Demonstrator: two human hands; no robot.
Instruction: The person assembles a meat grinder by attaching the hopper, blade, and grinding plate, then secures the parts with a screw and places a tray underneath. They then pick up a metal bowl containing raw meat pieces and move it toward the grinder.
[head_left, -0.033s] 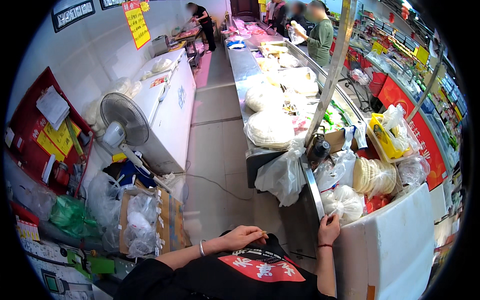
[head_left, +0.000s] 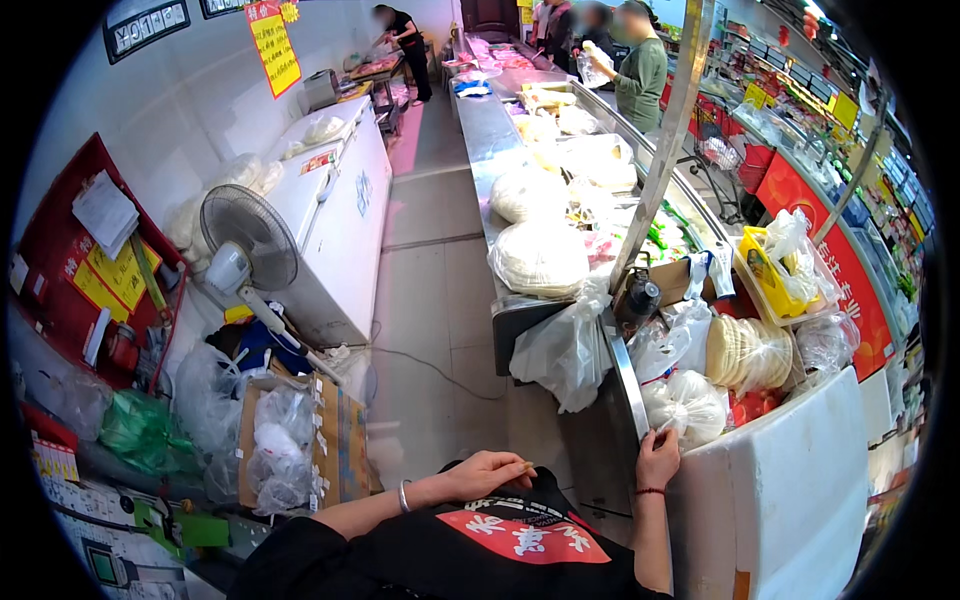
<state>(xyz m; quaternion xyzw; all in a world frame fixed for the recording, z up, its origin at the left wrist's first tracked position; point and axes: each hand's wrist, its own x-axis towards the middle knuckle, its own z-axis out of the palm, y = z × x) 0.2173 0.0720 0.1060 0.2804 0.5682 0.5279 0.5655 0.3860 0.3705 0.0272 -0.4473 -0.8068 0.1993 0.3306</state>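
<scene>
My left hand [head_left: 490, 474] is in front of the black apron [head_left: 480, 535] with its red patch. Its fingers are bent and pressed together, and a small brownish spot shows at the fingertips, too small to name. My right hand [head_left: 657, 458] has its fingers curled over the metal edge [head_left: 630, 395] of the counter. Right beside those fingertips sits a knotted clear bag of something white [head_left: 688, 408]. Behind that bag stands a bagged stack of round, pale flatbreads [head_left: 750, 353].
A white foam box [head_left: 775, 480] stands at the right. A dark bottle [head_left: 637, 298] and large white bags [head_left: 538, 258] sit along the counter. At left are a cardboard box [head_left: 342, 440] of plastic bags, a fan [head_left: 248, 235] and a chest freezer [head_left: 335, 225]. Other people [head_left: 640, 75] stand farther off.
</scene>
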